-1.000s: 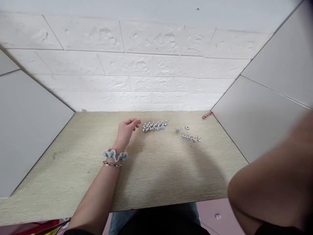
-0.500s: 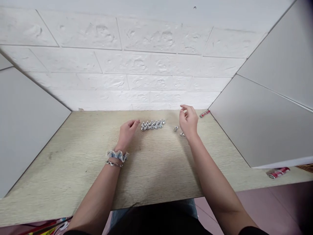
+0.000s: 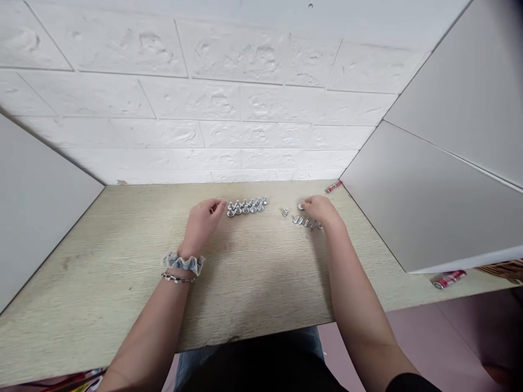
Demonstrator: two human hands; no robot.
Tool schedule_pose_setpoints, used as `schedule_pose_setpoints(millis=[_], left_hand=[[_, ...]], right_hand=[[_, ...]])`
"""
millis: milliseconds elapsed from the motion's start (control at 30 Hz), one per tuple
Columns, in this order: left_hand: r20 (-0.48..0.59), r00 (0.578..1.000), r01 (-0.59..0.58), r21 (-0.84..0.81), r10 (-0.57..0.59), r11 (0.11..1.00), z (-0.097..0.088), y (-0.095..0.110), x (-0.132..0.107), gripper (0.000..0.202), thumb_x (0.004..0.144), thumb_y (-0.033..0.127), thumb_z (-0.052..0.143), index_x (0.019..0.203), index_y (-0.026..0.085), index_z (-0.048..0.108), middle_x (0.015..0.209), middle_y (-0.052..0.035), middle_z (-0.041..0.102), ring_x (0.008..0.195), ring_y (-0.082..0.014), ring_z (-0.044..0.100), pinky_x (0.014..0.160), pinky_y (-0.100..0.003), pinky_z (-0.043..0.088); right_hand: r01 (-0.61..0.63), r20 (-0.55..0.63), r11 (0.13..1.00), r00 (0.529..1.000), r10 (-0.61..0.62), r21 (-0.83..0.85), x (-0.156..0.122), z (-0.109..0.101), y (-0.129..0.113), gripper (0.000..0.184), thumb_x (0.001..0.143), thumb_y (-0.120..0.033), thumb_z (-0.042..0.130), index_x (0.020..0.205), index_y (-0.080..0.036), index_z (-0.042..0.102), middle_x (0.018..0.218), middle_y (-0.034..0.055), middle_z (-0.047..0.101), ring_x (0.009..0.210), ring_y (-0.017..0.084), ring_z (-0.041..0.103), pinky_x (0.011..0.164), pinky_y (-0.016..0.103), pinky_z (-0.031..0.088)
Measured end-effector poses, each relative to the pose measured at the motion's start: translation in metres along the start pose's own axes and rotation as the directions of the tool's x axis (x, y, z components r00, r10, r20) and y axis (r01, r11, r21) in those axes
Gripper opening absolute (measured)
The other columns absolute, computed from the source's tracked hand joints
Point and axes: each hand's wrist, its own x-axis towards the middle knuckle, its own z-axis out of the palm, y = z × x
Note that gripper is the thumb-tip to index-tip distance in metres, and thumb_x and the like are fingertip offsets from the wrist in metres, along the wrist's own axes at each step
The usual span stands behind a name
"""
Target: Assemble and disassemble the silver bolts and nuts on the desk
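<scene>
My left hand rests on the wooden table, fingers curled loosely, its fingertips just left of a row of several small silver screws with washers. A scrunchie and a bracelet sit on that wrist. My right hand lies palm down further right, fingers bent onto a small washer and right beside a short row of loose screws. A single nut stands between the two groups. Whether the right fingers grip anything is hidden.
A white brick wall closes the back, grey panels stand at the left and right. A red pen-like thing lies in the back right corner. Another red item lies beyond the right panel.
My right arm came in from the lower right, hovered above the loose screws, then dropped onto the table by the washer. My left hand barely moved.
</scene>
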Motion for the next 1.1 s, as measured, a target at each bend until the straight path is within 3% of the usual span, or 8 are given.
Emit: schedule_pose_setpoints(millis=[133, 233, 333, 433, 600, 833, 967, 1100], left_hand=[[0.043, 0.997, -0.068, 0.022, 0.067, 0.997, 0.009, -0.014, 0.001, 0.019, 0.074, 0.036, 0.059, 0.078, 0.019, 0.067, 0.069, -0.0039, 0.061, 0.062, -0.0160, 0.050, 0.063, -0.026, 0.036], [0.063, 0.995, -0.077, 0.031, 0.075, 0.997, 0.012, -0.020, 0.001, 0.019, 0.073, 0.034, 0.061, 0.082, 0.019, 0.068, 0.069, -0.0039, 0.061, 0.062, -0.0165, 0.051, 0.065, -0.026, 0.038], [0.073, 0.994, -0.090, 0.047, 0.086, 0.995, 0.007, -0.017, 0.001, 0.020, 0.072, 0.034, 0.061, 0.085, 0.020, 0.068, 0.071, -0.0044, 0.062, 0.063, -0.0176, 0.052, 0.065, -0.027, 0.039], [0.065, 0.995, -0.080, 0.111, 0.073, 0.991, -0.002, -0.009, 0.000, 0.022, 0.077, 0.037, 0.056, 0.085, 0.020, 0.068, 0.073, -0.0054, 0.064, 0.065, -0.0186, 0.054, 0.065, -0.027, 0.039], [0.067, 0.993, -0.105, 0.184, 0.094, 0.977, -0.007, 0.001, -0.002, 0.028, 0.083, 0.037, 0.045, 0.080, 0.021, 0.067, 0.073, -0.0053, 0.066, 0.064, -0.0184, 0.055, 0.061, -0.027, 0.035], [0.097, 0.982, -0.179, 0.164, 0.164, 0.970, 0.000, 0.009, -0.008, 0.028, 0.084, 0.035, 0.044, 0.077, 0.020, 0.066, 0.070, -0.0054, 0.064, 0.063, -0.0177, 0.053, 0.059, -0.026, 0.031], [0.090, 0.983, -0.169, 0.072, 0.162, 0.983, 0.002, 0.013, -0.011, 0.027, 0.082, 0.037, 0.047, 0.075, 0.020, 0.067, 0.065, -0.0039, 0.061, 0.060, -0.0165, 0.049, 0.058, -0.026, 0.030], [0.130, 0.991, 0.076, -0.273, -0.041, 0.959, 0.004, 0.020, -0.011, 0.028, 0.079, 0.040, 0.051, 0.073, 0.018, 0.067, 0.060, -0.0012, 0.057, 0.054, -0.0135, 0.045, 0.053, -0.024, 0.031]], right_hand=[[0.001, -0.279, 0.999, 0.960, 0.009, 0.035, -0.006, -0.001, -0.019, 0.037, 0.088, -0.020, 0.030, 0.102, -0.013, 0.063, 0.104, 0.0152, 0.061, 0.096, 0.022, 0.055, 0.079, 0.031, 0.038], [0.181, -0.474, 0.974, 0.875, -0.097, 0.135, -0.017, 0.004, -0.050, 0.038, 0.089, -0.018, 0.027, 0.113, -0.014, 0.056, 0.109, 0.0133, 0.058, 0.102, 0.021, 0.052, 0.086, 0.031, 0.037], [0.382, -0.407, 0.911, 0.865, -0.293, 0.156, -0.035, 0.014, -0.085, 0.035, 0.090, -0.022, 0.029, 0.112, -0.016, 0.056, 0.109, 0.0112, 0.056, 0.099, 0.020, 0.052, 0.085, 0.029, 0.039], [0.411, -0.266, 0.907, 0.888, -0.375, 0.093, -0.047, 0.025, -0.104, 0.034, 0.089, -0.016, 0.029, 0.114, -0.018, 0.053, 0.108, 0.0105, 0.053, 0.092, 0.019, 0.054, 0.078, 0.028, 0.041], [0.383, -0.091, 0.923, 0.919, -0.384, -0.033, -0.045, 0.035, -0.097, 0.045, 0.085, -0.005, 0.029, 0.124, -0.021, 0.046, 0.109, 0.0111, 0.050, 0.089, 0.019, 0.055, 0.072, 0.027, 0.042], [0.409, -0.121, 0.910, 0.902, -0.414, -0.065, -0.039, 0.043, -0.098, 0.036, 0.092, -0.018, 0.027, 0.121, -0.023, 0.047, 0.106, 0.0094, 0.052, 0.086, 0.019, 0.056, 0.068, 0.028, 0.042], [0.410, -0.114, 0.909, 0.902, -0.417, -0.078, -0.039, 0.044, -0.099, 0.029, 0.093, -0.018, 0.027, 0.109, -0.021, 0.052, 0.106, 0.0089, 0.052, 0.085, 0.018, 0.056, 0.066, 0.027, 0.041], [0.437, -0.110, 0.894, 0.888, -0.447, -0.103, -0.041, 0.040, -0.098, 0.026, 0.093, -0.019, 0.028, 0.103, -0.019, 0.052, 0.105, 0.0091, 0.054, 0.085, 0.018, 0.055, 0.065, 0.027, 0.040]])
